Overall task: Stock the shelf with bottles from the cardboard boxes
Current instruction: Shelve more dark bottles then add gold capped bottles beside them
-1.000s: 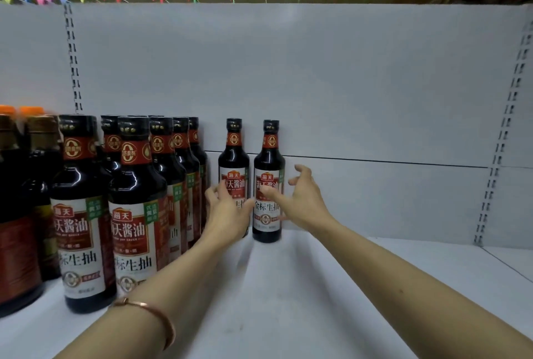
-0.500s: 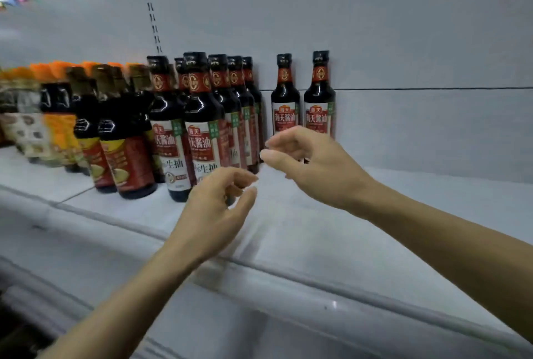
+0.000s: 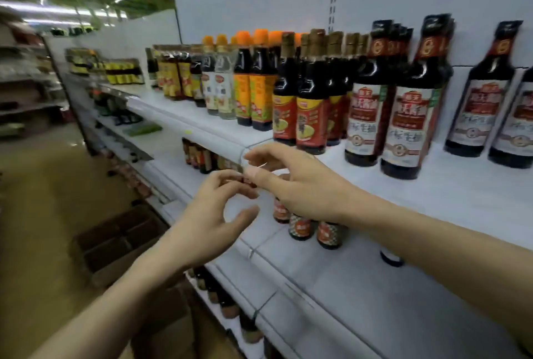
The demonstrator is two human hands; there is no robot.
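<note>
Both hands are in front of the shelf edge and both are empty. The left hand (image 3: 207, 214) hangs with fingers loosely curled and grasps nothing; the right hand (image 3: 302, 185) reaches across just above it, fingers relaxed, also carrying nothing. The two fingertips nearly meet, though blur keeps me from saying whether they touch.

Down on the floor to the left, a cardboard box (image 3: 121, 240) sits open-topped, with dividers showing. I cannot see whether any bottles are left inside. A second brown box (image 3: 170, 321) shows lower down beneath the left forearm, only partly visible.

So the stock is up on the shelf (image 3: 432, 194) now. At the far right stand two dark soy bottles (image 3: 487, 99), set back against the rear panel, with bare white shelf in front of them. Just left of those, two rows of the same label (image 3: 403, 105): two bottles clear at the front, more caps behind, count uncertain. My read is that the job is partway along, since that open stretch of shelf before the rear pair could take several more rows.

Further left, two red-and-yellow labelled bottles (image 3: 300, 110) lead their rows, then two orange-capped ones (image 3: 251, 90), then two clear bottles (image 3: 219, 87), then smaller goods too blurred to count. On the lower shelf, three short bottles (image 3: 302, 226) peek out under the right hand.
</note>
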